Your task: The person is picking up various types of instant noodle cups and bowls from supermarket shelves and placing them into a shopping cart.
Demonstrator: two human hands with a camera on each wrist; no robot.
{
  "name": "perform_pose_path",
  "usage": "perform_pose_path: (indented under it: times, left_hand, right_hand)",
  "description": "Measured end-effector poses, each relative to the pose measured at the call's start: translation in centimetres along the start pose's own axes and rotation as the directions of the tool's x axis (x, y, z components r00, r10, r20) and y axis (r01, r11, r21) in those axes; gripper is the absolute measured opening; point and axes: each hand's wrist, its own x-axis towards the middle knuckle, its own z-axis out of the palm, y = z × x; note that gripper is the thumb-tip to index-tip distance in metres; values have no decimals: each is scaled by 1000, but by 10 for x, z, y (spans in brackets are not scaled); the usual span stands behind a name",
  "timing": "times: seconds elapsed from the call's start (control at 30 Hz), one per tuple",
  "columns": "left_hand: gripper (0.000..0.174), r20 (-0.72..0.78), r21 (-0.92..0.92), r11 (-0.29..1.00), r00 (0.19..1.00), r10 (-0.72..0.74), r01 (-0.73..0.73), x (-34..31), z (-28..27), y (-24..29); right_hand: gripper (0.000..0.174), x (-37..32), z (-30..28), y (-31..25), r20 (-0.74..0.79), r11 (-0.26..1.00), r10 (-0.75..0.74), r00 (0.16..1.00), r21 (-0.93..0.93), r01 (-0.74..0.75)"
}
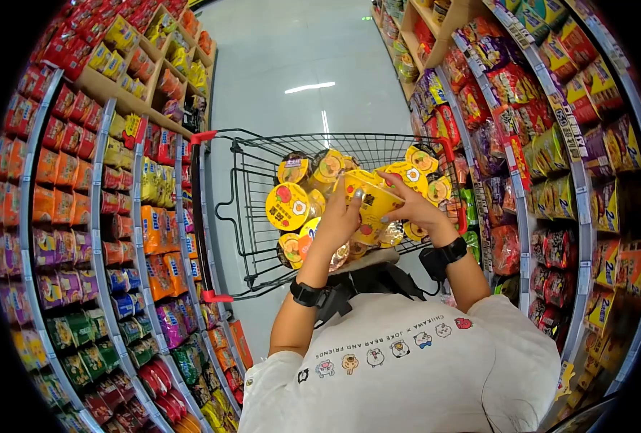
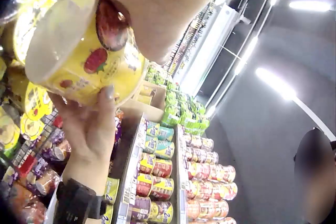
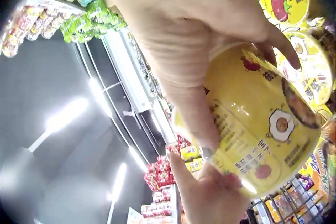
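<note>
Both hands hold one yellow instant noodle cup [image 1: 372,209] over the shopping cart [image 1: 237,195]. In the head view my left hand [image 1: 340,220] grips its left side. My right hand [image 1: 413,208] grips the right side, thumb along the wall. The cup is tilted; its pale bottom shows in the left wrist view. In the right wrist view, the cup wall [image 3: 247,134] carries a fried-egg drawing and tomato pictures. Beneath and around the hands, several similar yellow noodle cups [image 1: 288,207] lie heaped in the cart.
Shelves of packaged noodles [image 1: 161,231] line the left side of the aisle, close to the cart handle [image 1: 203,216]. More shelves [image 1: 511,144] stand along the right, near the cart's far end. Grey floor [image 1: 291,65] stretches ahead between them.
</note>
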Motion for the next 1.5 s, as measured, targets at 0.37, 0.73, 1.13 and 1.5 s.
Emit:
perform_pose_path:
  times: [0.37,0.73,1.13,1.5]
  left_hand:
    - [48,-254,-608,766,862,-438,209,72,-89,-114]
    - [36,-262,-873,487,816,-515,26,84,-149,-171]
    - [40,-291,-663,695,759,-582,279,92,-128,-248]
    - [47,-299,-596,683,672,-677,422,88,-136,-225]
  right_hand:
    - [101,157,78,-3,-75,485,-403,912,-863,144]
    - [87,252,99,36,221,243,-377,899,-913,327]
    - [92,259,101,42,133,337,-255,958,-916,216]
    - [92,259,101,54,39,491,-261,965,-855,168]
